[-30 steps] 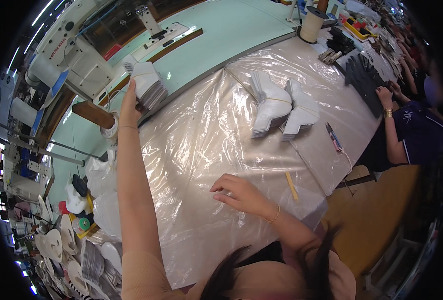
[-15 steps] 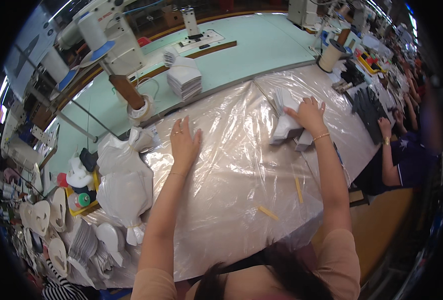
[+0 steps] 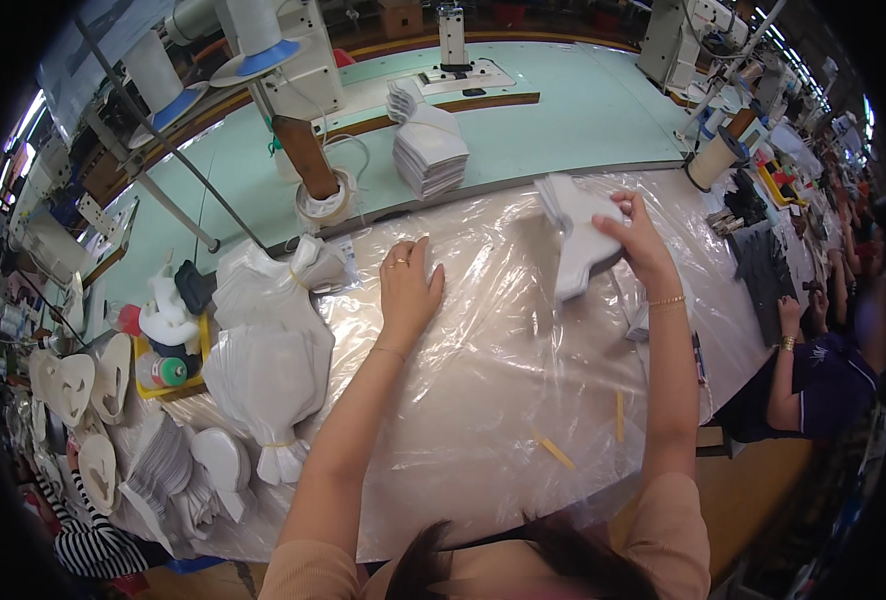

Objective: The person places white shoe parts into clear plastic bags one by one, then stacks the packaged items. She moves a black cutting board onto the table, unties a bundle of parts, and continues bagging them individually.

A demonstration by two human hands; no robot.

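Observation:
My right hand (image 3: pixel 641 240) grips the edge of a stack of white cut pieces (image 3: pixel 581 240), fingers and thumb closed round its right side. The stack looks lifted a little off the table, which is covered in shiny transparent plastic sheet (image 3: pixel 483 390). Beside my right wrist lies a smaller whitish piece or bundle (image 3: pixel 639 322), partly hidden by the arm. My left hand (image 3: pixel 410 290) rests on the sheet with its fingers apart and nothing in it. To its left lie banded bundles of white cut pieces (image 3: pixel 268 370).
A banded white stack (image 3: pixel 431 155) stands on the pale green sewing table (image 3: pixel 543 135) ahead. A yellow tray (image 3: pixel 178 385) with bottles sits at the left. Two yellow strips (image 3: pixel 555 452) lie nearby. At the right are a thread spool (image 3: pixel 713 160) and a co-worker's arm (image 3: pixel 788 360).
My right hand has closed on the white stack and raised it from the table, turning it somewhat. My left hand stays on the sheet. The whole view has shifted slightly.

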